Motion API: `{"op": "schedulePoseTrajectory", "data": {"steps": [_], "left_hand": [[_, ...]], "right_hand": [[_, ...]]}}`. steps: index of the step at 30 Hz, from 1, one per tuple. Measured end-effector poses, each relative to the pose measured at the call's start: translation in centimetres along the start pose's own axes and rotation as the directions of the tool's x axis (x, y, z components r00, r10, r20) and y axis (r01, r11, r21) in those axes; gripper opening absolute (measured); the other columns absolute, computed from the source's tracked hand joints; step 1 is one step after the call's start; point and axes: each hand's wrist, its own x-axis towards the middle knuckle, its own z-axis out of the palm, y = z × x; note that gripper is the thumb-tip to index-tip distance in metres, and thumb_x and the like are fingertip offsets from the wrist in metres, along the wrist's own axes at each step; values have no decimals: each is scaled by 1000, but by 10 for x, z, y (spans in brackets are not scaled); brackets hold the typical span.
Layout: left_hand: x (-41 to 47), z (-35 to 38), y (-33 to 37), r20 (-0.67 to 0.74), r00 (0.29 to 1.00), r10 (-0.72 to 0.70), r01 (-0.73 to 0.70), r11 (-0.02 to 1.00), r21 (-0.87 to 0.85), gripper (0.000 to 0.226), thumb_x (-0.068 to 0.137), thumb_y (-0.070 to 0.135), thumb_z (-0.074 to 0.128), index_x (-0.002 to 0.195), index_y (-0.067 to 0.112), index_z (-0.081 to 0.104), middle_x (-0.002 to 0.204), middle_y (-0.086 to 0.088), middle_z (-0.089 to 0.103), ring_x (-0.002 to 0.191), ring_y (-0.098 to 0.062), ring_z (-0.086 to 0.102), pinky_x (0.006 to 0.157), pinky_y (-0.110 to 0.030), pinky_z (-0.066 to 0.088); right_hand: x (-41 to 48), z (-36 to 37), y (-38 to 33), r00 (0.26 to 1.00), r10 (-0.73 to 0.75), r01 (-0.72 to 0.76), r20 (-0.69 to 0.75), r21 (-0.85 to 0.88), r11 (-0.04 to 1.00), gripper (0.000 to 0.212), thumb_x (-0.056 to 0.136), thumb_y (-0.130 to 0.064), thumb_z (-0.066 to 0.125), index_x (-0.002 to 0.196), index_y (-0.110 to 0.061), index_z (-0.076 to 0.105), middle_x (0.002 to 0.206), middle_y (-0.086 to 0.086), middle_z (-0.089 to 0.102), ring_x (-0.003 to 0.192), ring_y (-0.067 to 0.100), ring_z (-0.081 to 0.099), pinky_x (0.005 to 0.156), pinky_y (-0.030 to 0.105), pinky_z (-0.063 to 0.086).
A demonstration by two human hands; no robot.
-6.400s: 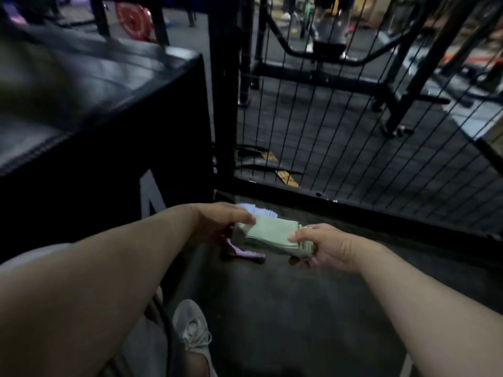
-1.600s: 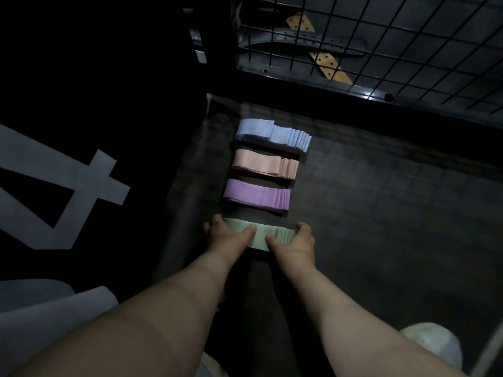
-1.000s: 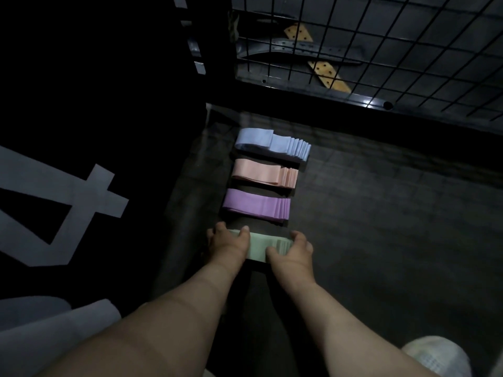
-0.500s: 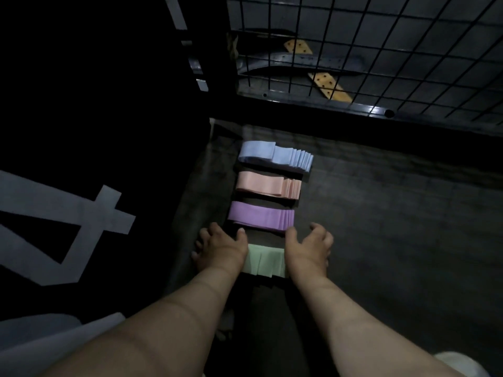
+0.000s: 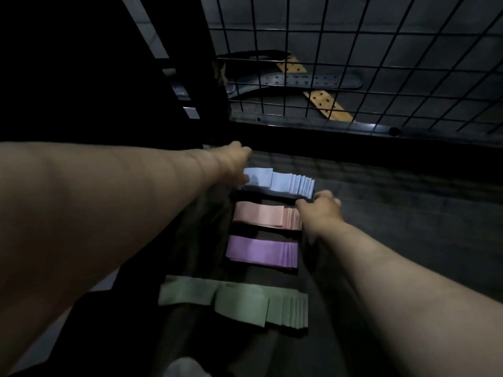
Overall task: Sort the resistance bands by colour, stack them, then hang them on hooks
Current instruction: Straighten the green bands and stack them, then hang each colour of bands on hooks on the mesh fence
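- Pale blue stack of resistance bands (image 5: 280,183): flat on the floor (image 5: 394,240), bands fanned out toward its right end, lying between the two hands.
- Left hand (image 5: 235,161): at the left end of the pale blue stack, fingers overlapping that end and touching it. Blurred, so gripping or merely touching cannot be told.
- Right hand (image 5: 321,210): at the right end of the pale blue stack, fingertips bent and meeting its near right corner. Pinching or only touching cannot be told.
- Peach stack (image 5: 258,217): one row nearer than the pale blue stack, just left of the right hand, right end partly covered by that hand.
- Purple stack (image 5: 261,253): one row nearer again, left of the right forearm, apart from both hands.
- Green stack (image 5: 236,300): nearest row, between the two forearms, well apart from both hands. Upper bands slid out to the left, loosely spread.
- Four stacks in a single column on the dark floor, a gap between each pair.
- Black wire mesh panel (image 5: 353,39): upright, beyond both hands.
- Dark perforated belt (image 5: 313,80) and tan perforated strap (image 5: 324,106): on the ground behind the mesh, beyond the right hand.
- Black box (image 5: 95,77) with white markings: left of the left hand, beyond the left forearm.
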Motion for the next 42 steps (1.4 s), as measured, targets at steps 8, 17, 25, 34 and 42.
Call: {"op": "schedulePoseTrajectory", "data": {"steps": [8, 17, 25, 34, 42], "left_hand": [[52, 59, 0, -31, 1000, -2, 1, 999, -36, 89, 66, 46, 83, 140, 26, 38, 145, -3, 38, 131, -33, 42, 104, -46, 40], [57, 68, -6, -135, 990, 50, -70, 987, -142, 74, 68, 47, 82, 133, 27, 53, 136, 1, 50, 128, -25, 48, 105, -39, 41], [59, 75, -1, -155, 967, 202, -244, 906, -346, 76, 66, 41, 84, 135, 28, 56, 134, 3, 57, 124, -16, 53, 107, -32, 43], [58, 78, 10, -181, 959, 216, -277, 837, -472, 65, 72, 29, 85, 131, 19, 61, 128, 1, 61, 113, -9, 57, 97, -17, 41], [54, 92, 40, -237, 954, 182, -252, 916, -312, 62, 72, 50, 79, 129, 34, 59, 136, 10, 55, 131, -16, 41, 107, -38, 35]], "right_hand": [[54, 13, -16, 999, 0, 3, -50, 58, 998, 68, 88, -39, 66, 142, -8, 37, 143, 17, 43, 128, 36, 47, 104, 36, 40], [64, 27, -12, 995, -32, 37, -91, 64, 997, 66, 89, -37, 67, 142, -10, 36, 143, 12, 44, 127, 34, 48, 105, 41, 43], [62, 25, -4, 994, -94, 99, -59, 84, 992, 67, 87, -33, 69, 142, -10, 37, 142, 11, 44, 128, 32, 48, 107, 43, 43], [59, 20, -1, 994, -106, 107, -14, 40, 994, 66, 95, -29, 61, 149, -10, 28, 147, 13, 34, 132, 32, 42, 109, 34, 35], [85, 36, 0, 987, 74, -138, 140, 534, 834, 87, 38, -45, 63, 116, -7, 57, 109, 20, 67, 91, 38, 69, 73, 46, 59]]}}
